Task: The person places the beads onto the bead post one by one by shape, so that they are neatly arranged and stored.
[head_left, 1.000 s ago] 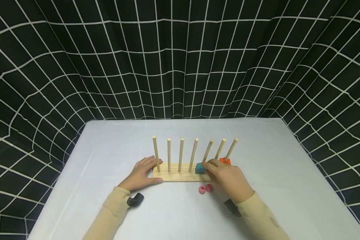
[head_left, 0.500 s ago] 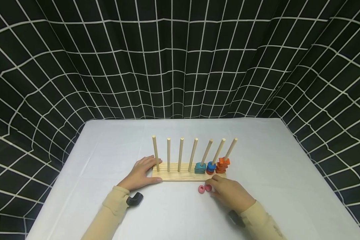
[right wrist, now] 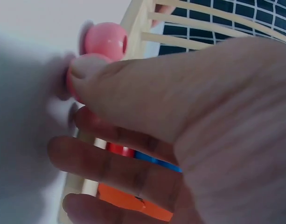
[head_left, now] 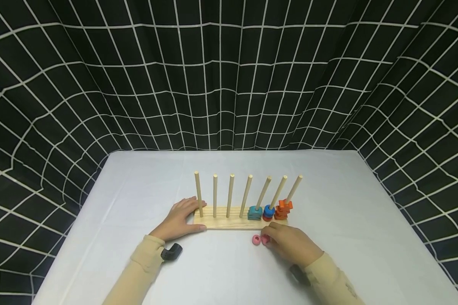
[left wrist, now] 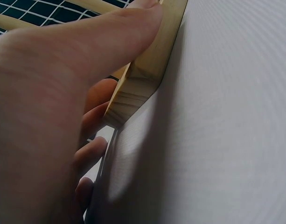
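A wooden base point(head_left: 229, 223) with seven upright pegs stands mid-table. A teal block point(head_left: 255, 213) sits on the fifth peg, a blue ring point(head_left: 269, 210) over a red one on the sixth, and orange blocks point(head_left: 283, 209) on the seventh. My left hand point(head_left: 179, 220) grips the base's left end; in the left wrist view its thumb point(left wrist: 87, 51) lies along the base point(left wrist: 138, 88). My right hand point(head_left: 288, 243) rests on the table in front of the base, pinching a pink bead point(head_left: 266, 239) between thumb point(right wrist: 133, 88) and fingers. A second pink bead point(head_left: 256, 240) point(right wrist: 105, 41) lies just left of it.
The white table point(head_left: 347, 199) is ringed at the back and sides by a black curtain with a white grid point(head_left: 229, 84). Black camera mounts sit at my left wrist point(head_left: 171, 252) and right wrist point(head_left: 297, 273).
My right hand has let go of the teal block on the fifth peg and drawn back to the pink beads in front of the base. The left hand has stayed put.
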Available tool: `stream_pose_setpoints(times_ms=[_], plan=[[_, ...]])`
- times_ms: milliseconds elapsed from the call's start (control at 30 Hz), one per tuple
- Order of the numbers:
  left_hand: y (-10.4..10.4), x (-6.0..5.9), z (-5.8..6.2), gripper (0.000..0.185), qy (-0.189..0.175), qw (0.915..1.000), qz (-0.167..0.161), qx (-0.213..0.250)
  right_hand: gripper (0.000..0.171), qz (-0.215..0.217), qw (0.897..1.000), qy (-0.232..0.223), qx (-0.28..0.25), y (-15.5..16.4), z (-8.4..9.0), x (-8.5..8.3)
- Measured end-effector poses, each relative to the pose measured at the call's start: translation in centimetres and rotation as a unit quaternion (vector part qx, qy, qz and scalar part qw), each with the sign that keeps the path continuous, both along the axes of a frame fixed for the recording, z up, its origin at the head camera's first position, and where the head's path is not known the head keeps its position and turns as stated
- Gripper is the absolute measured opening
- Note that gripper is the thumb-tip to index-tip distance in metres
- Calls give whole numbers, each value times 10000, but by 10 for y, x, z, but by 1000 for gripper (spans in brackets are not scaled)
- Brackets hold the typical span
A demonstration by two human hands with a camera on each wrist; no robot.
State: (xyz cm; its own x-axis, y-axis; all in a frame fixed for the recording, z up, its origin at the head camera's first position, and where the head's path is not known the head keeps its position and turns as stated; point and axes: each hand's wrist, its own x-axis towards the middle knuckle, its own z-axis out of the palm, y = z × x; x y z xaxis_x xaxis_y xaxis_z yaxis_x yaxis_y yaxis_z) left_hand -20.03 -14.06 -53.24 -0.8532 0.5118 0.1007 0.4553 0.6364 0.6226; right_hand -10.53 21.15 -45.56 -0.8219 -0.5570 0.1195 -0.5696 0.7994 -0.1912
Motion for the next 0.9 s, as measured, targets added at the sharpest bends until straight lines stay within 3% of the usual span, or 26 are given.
stream_pose_setpoints(times_ms=[200,400,567,700,900], plan=[[0,-1,4,74,-77,9999,-11,-71,16,4,10000,82,17,-1,-1,-2],[1,1,9,74,-160,9999,-2,-53,32,179,9949,904,-420,-3,28,-7],[1,1,8,74,-149,9999,16,-86,33,402,9753,1738,-1302,-11,65,-11],[2,2,7,74,-137,9999,38,-84,31,169,9591,2060,-1934,-21,88,-15],[2,4,9,74,-99,9999,46,-27,37,-273,9392,2339,-2500,-41,103,-27]])
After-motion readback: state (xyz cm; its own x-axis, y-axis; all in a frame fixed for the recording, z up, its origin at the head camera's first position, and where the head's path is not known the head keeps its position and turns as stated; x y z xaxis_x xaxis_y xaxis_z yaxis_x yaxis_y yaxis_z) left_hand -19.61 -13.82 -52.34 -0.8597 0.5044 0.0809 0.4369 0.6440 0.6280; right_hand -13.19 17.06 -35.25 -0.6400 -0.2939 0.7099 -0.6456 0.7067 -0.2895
